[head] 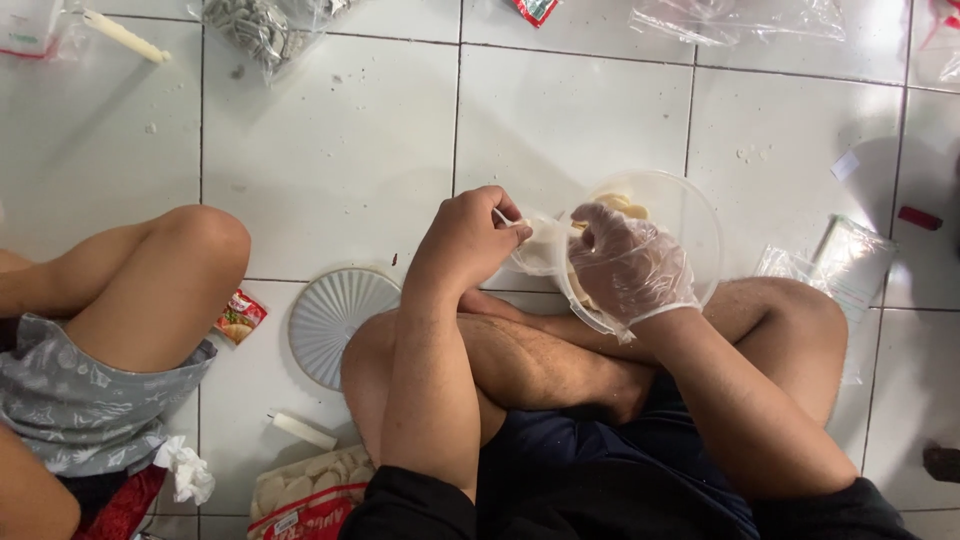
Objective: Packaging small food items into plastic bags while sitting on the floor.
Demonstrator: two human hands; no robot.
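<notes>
**Wrapper and stick meet between the two hands, just ahead of the crossed legs**

The person sits cross-legged on a white tiled floor (pixel 340 150). The left hand (pixel 465 240), bare, is closed in a pinch on a thin white stick (pixel 501 217); only a short length shows, running from the thumb and forefinger towards the right and slightly downward. Its tip reaches a small pale round wrapper (pixel 540 250), which lies just to the right of the left hand's knuckles.

The right hand (pixel 630 265), in a thin clear glove, is curled with its fingers bent towards the wrapper. It appears to hold the wrapper's right edge, though the glove and the folded fingers hide the contact, so I cannot tell how firm that hold is. This hand sits over a clear round plastic tub (pixel 690 215) that rests against the right knee; pale pieces (pixel 625 205) show inside it at the far rim.

So the wrapper lies between the hands, touching the stick on one side and the gloved fingers on the other, and both hands are about equally near it.

To the left, on the floor, lies a white ribbed lid (pixel 335 320), and near the left knee a red-and-white bag of pale rounds (pixel 305 495). Another person's bent leg (pixel 150 280) is further left.
</notes>
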